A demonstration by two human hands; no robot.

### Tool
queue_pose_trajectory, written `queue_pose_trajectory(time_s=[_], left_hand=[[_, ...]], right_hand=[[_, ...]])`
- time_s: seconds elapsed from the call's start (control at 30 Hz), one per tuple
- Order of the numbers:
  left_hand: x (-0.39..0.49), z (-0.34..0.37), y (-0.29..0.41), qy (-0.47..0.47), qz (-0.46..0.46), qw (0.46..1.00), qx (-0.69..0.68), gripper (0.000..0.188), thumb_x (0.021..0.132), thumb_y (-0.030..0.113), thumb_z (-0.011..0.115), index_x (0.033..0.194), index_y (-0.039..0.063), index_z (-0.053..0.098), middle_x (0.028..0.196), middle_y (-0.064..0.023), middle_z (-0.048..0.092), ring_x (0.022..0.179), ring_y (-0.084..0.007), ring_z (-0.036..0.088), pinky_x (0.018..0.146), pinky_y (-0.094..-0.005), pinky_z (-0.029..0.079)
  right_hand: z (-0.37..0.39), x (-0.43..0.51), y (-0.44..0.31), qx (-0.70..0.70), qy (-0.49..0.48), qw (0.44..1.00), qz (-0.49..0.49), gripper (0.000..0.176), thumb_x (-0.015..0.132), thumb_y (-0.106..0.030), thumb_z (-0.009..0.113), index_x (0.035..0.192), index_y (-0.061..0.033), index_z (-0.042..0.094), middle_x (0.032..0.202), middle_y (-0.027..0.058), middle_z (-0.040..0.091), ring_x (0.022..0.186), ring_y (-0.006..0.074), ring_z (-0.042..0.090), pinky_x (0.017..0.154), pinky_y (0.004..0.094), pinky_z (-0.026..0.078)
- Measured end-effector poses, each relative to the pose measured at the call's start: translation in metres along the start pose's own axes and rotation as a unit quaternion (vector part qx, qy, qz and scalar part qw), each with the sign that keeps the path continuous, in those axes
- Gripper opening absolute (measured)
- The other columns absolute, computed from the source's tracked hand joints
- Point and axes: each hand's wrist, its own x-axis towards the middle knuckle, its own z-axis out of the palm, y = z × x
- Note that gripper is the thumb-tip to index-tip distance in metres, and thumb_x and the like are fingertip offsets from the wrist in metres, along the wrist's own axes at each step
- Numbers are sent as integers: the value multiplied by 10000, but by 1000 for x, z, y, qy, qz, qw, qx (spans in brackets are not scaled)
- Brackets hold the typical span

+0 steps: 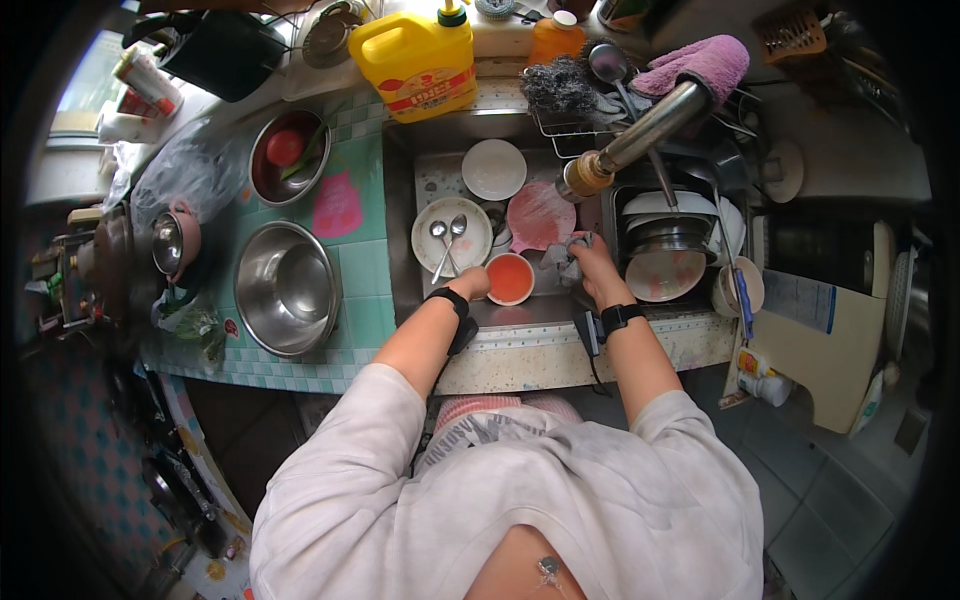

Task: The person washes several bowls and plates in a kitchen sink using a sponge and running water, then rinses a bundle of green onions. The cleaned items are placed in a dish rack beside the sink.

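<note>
In the stainless sink, my left hand [471, 283] holds the left rim of a small bowl with an orange-red inside [510, 279]. My right hand [594, 264] grips a grey cloth [561, 257] just right of that bowl. A white plate with a floral rim [431, 259] sits to the left, bearing two crossed metal spoons [448, 244]. Behind the small bowl is a pink handled dish [541, 217] with whitish streaks. Farther back lies a plain white dish [494, 169]. The tips of my left fingers are hidden.
Over the sink's right side reaches a metal faucet [637, 142]. A rack of bowls [667, 225] stands right of the sink. On the left counter are an empty steel basin [287, 289] and a bowl with a tomato [285, 148]. A yellow jug [416, 67] stands behind.
</note>
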Motion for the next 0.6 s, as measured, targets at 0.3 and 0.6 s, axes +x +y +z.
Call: queue_pose_trajectory(time_s=[0.3, 0.6], left_hand=[[6, -5, 21, -46, -218, 808, -545, 129, 916, 37, 548, 966, -60, 618, 819, -133, 656, 683, -230, 675, 560, -298, 584], [57, 6, 41, -101, -145, 860, -478, 187, 929, 97, 560, 946, -83, 607, 748, -167, 664, 541, -255, 640, 448, -365, 528]], right_hand=[[-13, -7, 0, 24, -20, 999, -13, 300, 805, 4, 581, 1101, -30, 547, 974, 93, 601, 866, 208, 607, 734, 336, 511], [-16, -34, -9, 39, -15, 999, -3, 296, 817, 16, 569, 1108, -39, 550, 990, 87, 596, 888, 197, 600, 743, 329, 513]])
